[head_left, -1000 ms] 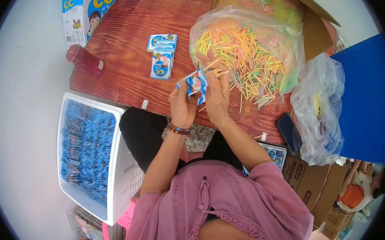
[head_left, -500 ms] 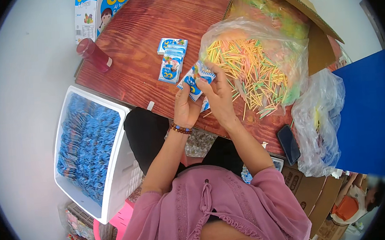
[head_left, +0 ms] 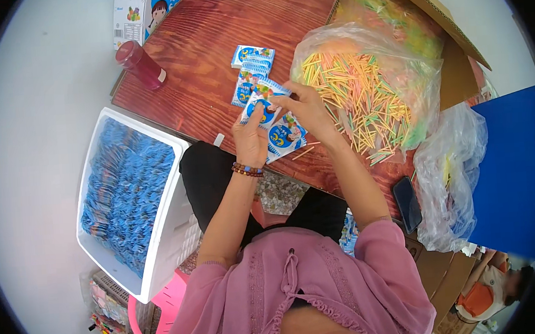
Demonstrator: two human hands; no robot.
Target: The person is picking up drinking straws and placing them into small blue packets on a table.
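Observation:
My left hand (head_left: 251,140) holds a small blue-and-white candy packet (head_left: 264,98) over the table, its thumb lying on the front. The fingers of my right hand (head_left: 310,109) pinch the same packet near its upper right corner. Just below, by the table's front edge, a second candy packet (head_left: 285,139) lies partly covered by the hands. Beyond the held packet sits a small overlapping pile of similar packets (head_left: 254,67). Right of my right hand, thin pastel candy sticks (head_left: 362,98) spill from an open clear plastic bag (head_left: 425,75).
A white bin (head_left: 165,205) full of blue packets stands at the left. On the reddish wooden table (head_left: 209,41) are a pink-red bottle (head_left: 141,65) and a phone (head_left: 406,204). An open cardboard box (head_left: 460,79) stands far right, near a crumpled plastic bag (head_left: 445,185).
The held packet has moved left over the edge of the pile, and the packet beneath my hands shows more fully. My right hand has shifted to the packet's corner. The whole view has shifted slightly.

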